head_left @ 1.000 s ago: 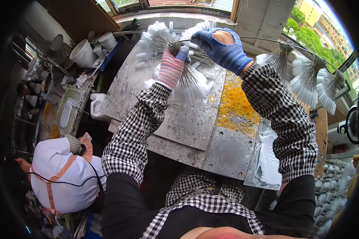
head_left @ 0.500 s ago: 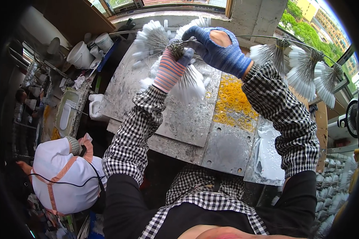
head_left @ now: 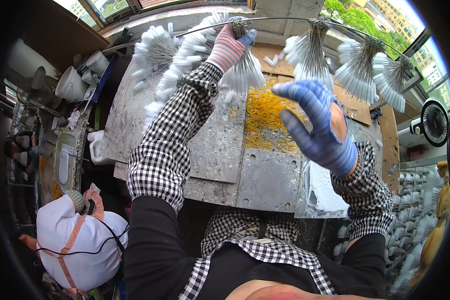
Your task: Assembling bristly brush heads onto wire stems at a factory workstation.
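Note:
My left hand, in a pink, grey and blue striped glove, is closed around the wire end of a bundle of thin-stemmed white brushes. The white heads hang below it, fanned out. The bundle sits at a thin metal rod; whether it is threaded on is hidden by the glove. My right hand, in a blue glove with a gap baring the back, is held over the bench with thumb and fingers apart, empty. Beneath and beside it lies a spread of yellow rubber bands.
More brush bundles hang along the rod at right. Loose white brushes lie at the bench's far left. A tray of white paste is near right. A fan stands at far right; a co-worker in white is at left.
My right hand has left the bundle and come down to the right, opening over the rubber bands. My left hand has moved up and still grips the bundle. The view has shifted.

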Motion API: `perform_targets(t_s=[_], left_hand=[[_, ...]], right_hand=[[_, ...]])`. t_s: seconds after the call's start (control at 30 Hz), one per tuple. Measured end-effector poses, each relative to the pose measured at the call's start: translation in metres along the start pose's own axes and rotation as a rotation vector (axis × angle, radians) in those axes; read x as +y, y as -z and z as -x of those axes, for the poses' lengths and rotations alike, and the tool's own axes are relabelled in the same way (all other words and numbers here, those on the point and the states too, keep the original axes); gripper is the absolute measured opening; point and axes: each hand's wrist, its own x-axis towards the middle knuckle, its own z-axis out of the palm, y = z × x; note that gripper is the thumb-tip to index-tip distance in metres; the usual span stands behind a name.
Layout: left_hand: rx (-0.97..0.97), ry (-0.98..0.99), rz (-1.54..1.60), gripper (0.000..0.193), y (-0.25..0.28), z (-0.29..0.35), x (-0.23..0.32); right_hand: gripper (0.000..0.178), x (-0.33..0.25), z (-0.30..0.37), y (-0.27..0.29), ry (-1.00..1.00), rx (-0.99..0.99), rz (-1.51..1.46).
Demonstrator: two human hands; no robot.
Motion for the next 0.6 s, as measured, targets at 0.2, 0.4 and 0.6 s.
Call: perform_targets(t_s=[0.2,0.4,0.6], left_hand=[[-0.088,0.075,0.211,0.030,-0.044,-0.035,-0.027],[-0.161,0.035,-0.216,0.037,-0.018,-0.038,-0.041],[-0.375,-0.053,-0.529,0.048,0.045,-0.001,0.000]], right_hand=[[0.029,-0.032,0.089,0.005,-0.246,-0.162,-0.141],[0.028,-0.041,0.113,-0.015,-0.365,-0.198,-0.319],[0.027,-0.048,0.114,-0.042,-0.322,-0.245,-0.450]])
